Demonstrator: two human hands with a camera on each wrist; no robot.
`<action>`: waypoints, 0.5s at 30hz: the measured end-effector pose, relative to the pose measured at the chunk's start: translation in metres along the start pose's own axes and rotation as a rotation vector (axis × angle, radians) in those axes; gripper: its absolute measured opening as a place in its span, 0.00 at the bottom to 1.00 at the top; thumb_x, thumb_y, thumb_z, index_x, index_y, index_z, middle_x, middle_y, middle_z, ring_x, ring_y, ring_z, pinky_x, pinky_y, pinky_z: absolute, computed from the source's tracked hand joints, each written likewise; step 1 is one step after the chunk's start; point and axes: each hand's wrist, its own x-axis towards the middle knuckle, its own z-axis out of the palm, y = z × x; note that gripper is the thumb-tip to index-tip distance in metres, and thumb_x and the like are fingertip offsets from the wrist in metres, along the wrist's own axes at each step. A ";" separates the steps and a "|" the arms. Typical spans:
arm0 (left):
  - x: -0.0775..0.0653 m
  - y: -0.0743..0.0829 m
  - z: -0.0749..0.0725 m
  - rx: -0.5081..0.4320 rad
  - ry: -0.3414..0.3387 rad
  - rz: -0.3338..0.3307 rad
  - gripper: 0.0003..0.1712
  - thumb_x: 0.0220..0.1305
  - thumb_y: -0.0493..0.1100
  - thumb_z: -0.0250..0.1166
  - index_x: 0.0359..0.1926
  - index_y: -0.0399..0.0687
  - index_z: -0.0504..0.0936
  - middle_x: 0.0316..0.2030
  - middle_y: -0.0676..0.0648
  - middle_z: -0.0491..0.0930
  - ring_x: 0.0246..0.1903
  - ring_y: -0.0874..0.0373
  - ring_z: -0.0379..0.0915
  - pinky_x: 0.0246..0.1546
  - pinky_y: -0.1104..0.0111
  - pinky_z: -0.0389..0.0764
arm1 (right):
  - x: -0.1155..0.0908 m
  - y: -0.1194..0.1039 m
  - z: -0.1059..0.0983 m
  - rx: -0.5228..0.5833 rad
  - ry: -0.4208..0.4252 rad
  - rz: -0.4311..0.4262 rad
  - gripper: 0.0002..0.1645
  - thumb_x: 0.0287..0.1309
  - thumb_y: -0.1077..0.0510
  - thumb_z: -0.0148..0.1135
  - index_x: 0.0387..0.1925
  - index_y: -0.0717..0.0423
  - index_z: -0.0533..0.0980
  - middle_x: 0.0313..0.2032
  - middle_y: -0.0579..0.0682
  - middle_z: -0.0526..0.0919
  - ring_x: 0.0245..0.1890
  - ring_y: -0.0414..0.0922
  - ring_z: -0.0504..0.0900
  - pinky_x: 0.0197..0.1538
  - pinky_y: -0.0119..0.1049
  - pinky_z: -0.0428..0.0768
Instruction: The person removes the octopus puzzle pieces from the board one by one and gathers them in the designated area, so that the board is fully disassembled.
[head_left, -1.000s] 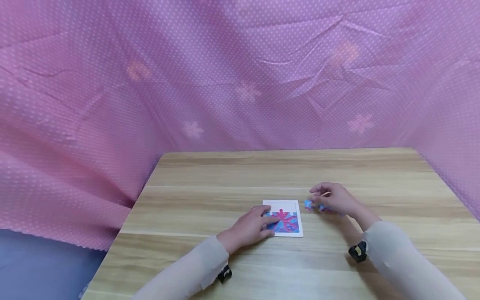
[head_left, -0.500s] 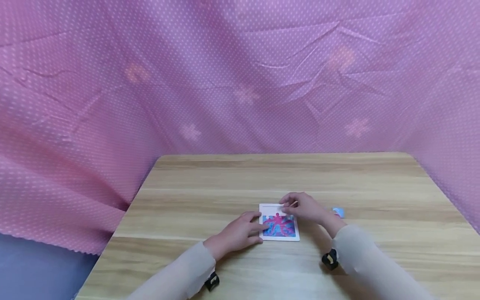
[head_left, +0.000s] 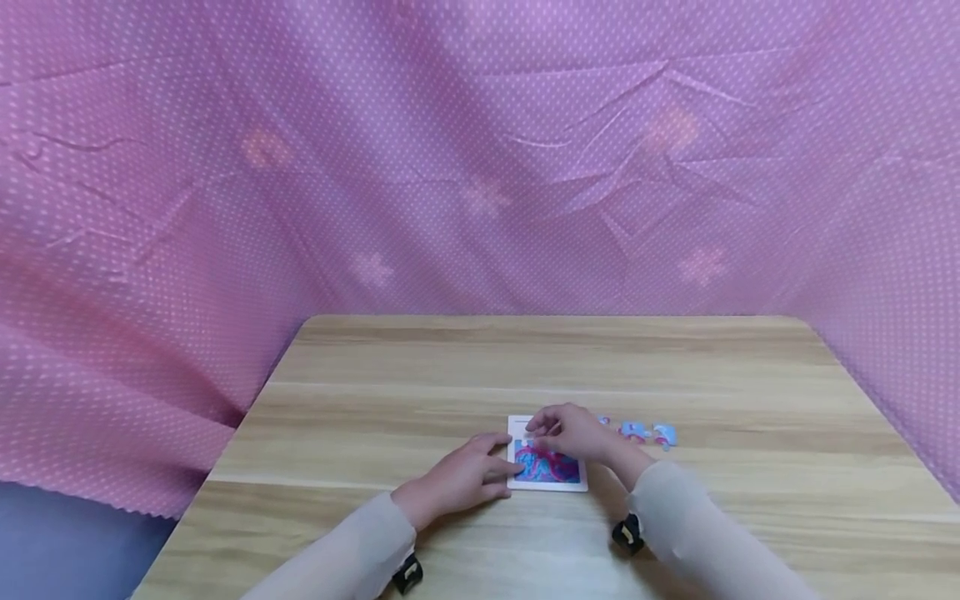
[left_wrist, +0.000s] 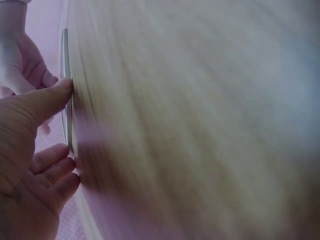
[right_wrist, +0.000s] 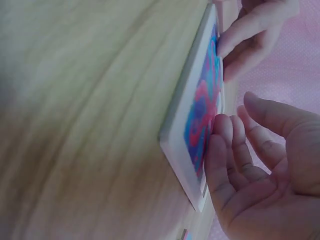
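Note:
A jigsaw puzzle board (head_left: 555,490) with a white frame lies on the wooden table, its lower part filled with a pink and blue picture. My left hand (head_left: 463,473) rests on the board's left edge, fingers fairly straight. In the left wrist view, the thumb and fingertips of the left hand (left_wrist: 30,145) touch that edge. Over the board's upper part is my right hand (head_left: 573,432), thumb and index fingertips close together. The right wrist view shows the right hand (right_wrist: 265,165) with bent fingers beside the picture; whether a piece sits between its fingertips is hidden.
Loose puzzle pieces (head_left: 633,431) lie in a row on the table (head_left: 420,358) right of the board, partly behind the right hand. A pink dotted curtain (head_left: 480,167) hangs along the back and sides. Both forearms wear a black wrist camera (head_left: 628,533).
My right hand has moved left from beside the loose pieces to over the board's upper part. The left hand stays at the board's left edge. The head view has shifted slightly.

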 end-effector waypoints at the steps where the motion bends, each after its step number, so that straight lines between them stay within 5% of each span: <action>1: 0.000 0.000 0.001 0.004 0.005 0.006 0.23 0.62 0.53 0.65 0.58 0.60 0.78 0.67 0.43 0.62 0.65 0.49 0.58 0.64 0.57 0.61 | 0.000 -0.001 0.001 -0.007 -0.003 0.003 0.10 0.56 0.61 0.66 0.41 0.56 0.81 0.34 0.42 0.82 0.36 0.41 0.78 0.43 0.40 0.78; 15: -0.003 0.002 0.000 0.023 0.017 0.018 0.22 0.62 0.53 0.65 0.57 0.59 0.79 0.66 0.42 0.63 0.64 0.48 0.59 0.64 0.58 0.62 | 0.000 -0.007 0.009 -0.095 -0.018 0.034 0.07 0.56 0.61 0.66 0.38 0.53 0.83 0.29 0.39 0.80 0.32 0.38 0.76 0.43 0.41 0.77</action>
